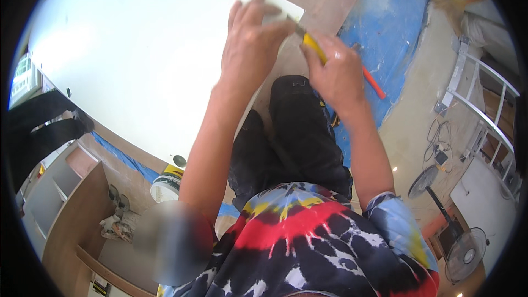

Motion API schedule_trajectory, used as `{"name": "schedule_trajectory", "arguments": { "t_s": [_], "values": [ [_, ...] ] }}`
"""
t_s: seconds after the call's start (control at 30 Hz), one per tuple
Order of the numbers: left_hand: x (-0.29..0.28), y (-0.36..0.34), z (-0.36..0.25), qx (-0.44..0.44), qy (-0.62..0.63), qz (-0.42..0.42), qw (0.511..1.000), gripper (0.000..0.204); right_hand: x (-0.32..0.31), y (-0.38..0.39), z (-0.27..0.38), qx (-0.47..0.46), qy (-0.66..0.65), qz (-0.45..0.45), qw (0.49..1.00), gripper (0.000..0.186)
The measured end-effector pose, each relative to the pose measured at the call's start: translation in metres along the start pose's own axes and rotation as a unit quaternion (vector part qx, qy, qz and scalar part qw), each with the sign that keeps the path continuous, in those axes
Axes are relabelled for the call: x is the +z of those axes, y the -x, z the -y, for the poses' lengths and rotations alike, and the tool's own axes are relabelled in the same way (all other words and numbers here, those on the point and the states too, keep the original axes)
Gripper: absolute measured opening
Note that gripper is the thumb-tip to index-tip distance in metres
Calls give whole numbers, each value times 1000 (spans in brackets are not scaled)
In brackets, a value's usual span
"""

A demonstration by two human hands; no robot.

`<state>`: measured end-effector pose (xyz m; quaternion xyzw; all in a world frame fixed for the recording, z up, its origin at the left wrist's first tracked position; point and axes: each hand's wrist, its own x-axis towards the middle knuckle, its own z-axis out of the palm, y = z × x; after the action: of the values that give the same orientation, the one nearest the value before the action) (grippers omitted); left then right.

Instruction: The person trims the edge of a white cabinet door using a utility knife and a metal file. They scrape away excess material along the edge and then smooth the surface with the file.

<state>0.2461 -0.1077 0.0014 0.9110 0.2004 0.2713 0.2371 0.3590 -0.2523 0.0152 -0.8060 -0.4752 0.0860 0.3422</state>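
Note:
A large white door-like panel (pixel 137 49) with rounded-looking edges and a few dark round holes lies before me on the left. My right hand (pixel 338 71) grips a yellow-handled tool (pixel 314 47) with a narrow dark front end; whether it is a knife or a chisel cannot be made out. That dark end points up and left, to the panel's far right corner. Close to it, over the panel's right edge, my left hand (pixel 250 44) has its fingers stretched out. Its thumb is near the tool's tip; contact is unclear. Just past my right wrist lies an orange-red handle (pixel 374 83).
Blue sheeting (pixel 385 11) covers floor beyond my right hand. A white bucket (pixel 165 188) sits under the panel's near edge. At left stand a wooden cabinet (pixel 71 209) and another person's dark-trousered legs (pixel 41 115). A ladder (pixel 484 90), cable (pixel 437 140) and fan (pixel 467 253) are at right.

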Motion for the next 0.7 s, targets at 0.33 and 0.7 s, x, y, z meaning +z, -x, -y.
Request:
{"name": "schedule_trajectory", "arguments": {
  "t_s": [0.33,0.7],
  "values": [
    [-7,-16,-7,-116,22,45,992,45,-10,-17,-64,191,-26,-126,973,28],
    [27,-8,-27,-5,-210,132,969,68,68,263,-219,332,148,169,916,43]
  ]
}}
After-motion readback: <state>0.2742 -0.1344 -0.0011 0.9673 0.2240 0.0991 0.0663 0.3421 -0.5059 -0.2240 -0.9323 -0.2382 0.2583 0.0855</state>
